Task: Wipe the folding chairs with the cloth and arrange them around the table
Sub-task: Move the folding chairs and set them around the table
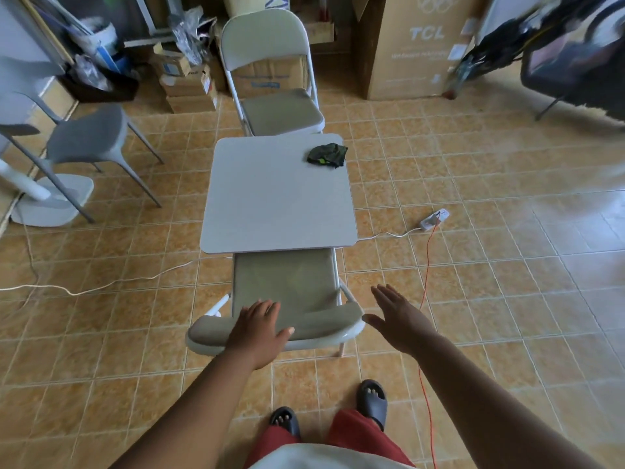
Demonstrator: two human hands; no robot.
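Observation:
A small white square table (270, 198) stands in the middle of the tiled floor. A dark crumpled cloth (327, 155) lies on its far right corner. One beige folding chair (285, 282) is tucked under the near edge, its backrest toward me. My left hand (260, 330) rests flat on top of that backrest, fingers spread. My right hand (397, 318) hovers open just right of the backrest, touching nothing. A second folding chair (270, 72) faces the table's far side.
A grey plastic chair (84, 137) and a white fan base (54, 201) stand at the left. Cardboard boxes (412, 45) line the back wall. A power strip (434, 220), a white cable and an orange cable (426, 265) lie on the floor at the right. My sandalled feet are below.

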